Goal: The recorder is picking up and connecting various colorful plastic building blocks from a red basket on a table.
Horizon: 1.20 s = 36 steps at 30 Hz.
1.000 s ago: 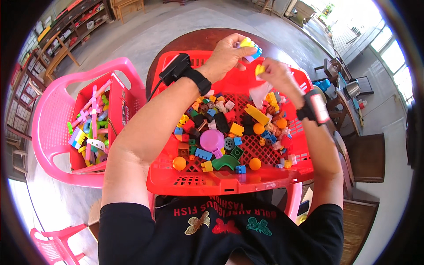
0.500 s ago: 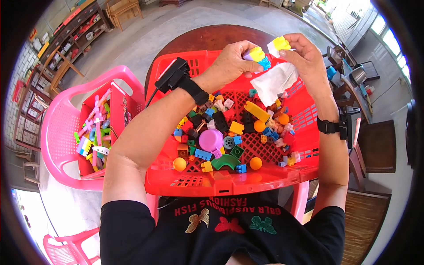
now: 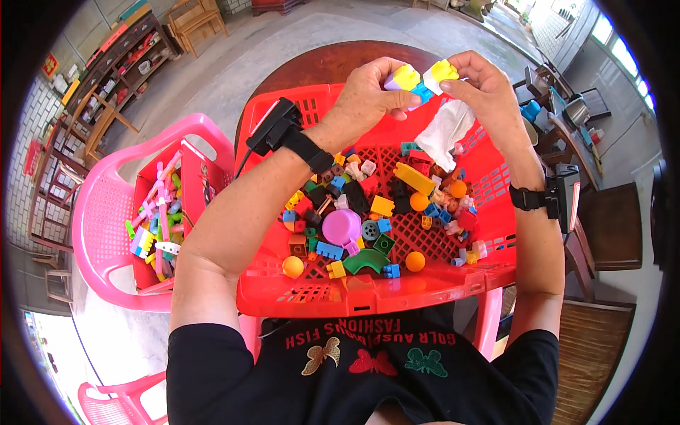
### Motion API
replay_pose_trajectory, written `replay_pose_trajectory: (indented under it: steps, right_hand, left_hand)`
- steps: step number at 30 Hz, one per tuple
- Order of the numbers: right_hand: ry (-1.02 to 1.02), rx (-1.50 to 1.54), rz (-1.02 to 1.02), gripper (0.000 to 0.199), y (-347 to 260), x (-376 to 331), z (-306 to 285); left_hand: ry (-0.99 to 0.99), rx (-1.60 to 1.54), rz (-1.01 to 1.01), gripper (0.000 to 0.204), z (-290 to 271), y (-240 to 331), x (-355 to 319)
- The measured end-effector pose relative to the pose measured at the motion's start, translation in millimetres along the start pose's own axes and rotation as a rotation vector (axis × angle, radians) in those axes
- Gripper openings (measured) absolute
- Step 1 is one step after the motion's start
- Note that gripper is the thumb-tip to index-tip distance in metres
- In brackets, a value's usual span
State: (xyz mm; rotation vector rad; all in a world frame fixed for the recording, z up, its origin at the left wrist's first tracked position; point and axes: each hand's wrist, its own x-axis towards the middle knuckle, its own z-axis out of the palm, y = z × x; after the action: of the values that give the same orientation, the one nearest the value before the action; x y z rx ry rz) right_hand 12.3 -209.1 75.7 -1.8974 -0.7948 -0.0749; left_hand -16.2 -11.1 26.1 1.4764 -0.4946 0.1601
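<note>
Your left hand (image 3: 370, 99) pinches a yellow brick (image 3: 405, 76); your right hand (image 3: 487, 92) grips another yellow block (image 3: 442, 71) and seemingly a white cloth (image 3: 445, 131), above the red basket (image 3: 368, 294).

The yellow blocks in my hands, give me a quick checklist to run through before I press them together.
1. Left hand grips the yellow and purple block: ok.
2. Right hand grips the yellow block: ok.
3. Blocks meet squarely: cannot tell, fingers cover the joint.
4. Blue piece below them seated: cannot tell.
5. Hands held over the red basket, so drops land inside: ok.
6. White tissue clear of the blocks: ok.
</note>
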Motion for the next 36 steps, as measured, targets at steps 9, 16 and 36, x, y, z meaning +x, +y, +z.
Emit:
replay_pose_trajectory:
  steps: [9,16,36]
  right_hand:
    - [-0.086,0.035,0.006,0.018,-2,0,1]
    - [-0.026,0.139,-0.031,0.02,5,1,8]
    - [-0.224,-0.078,0.004,0.019,8,-1,8]
  left_hand:
    - [-0.005,-0.009,-0.013,0.034,0,-3,1]
    - [0.068,-0.185,-0.071,0.03,8,1,-4]
    - [-0.155,0.239,-0.073,0.029,-5,8,0]
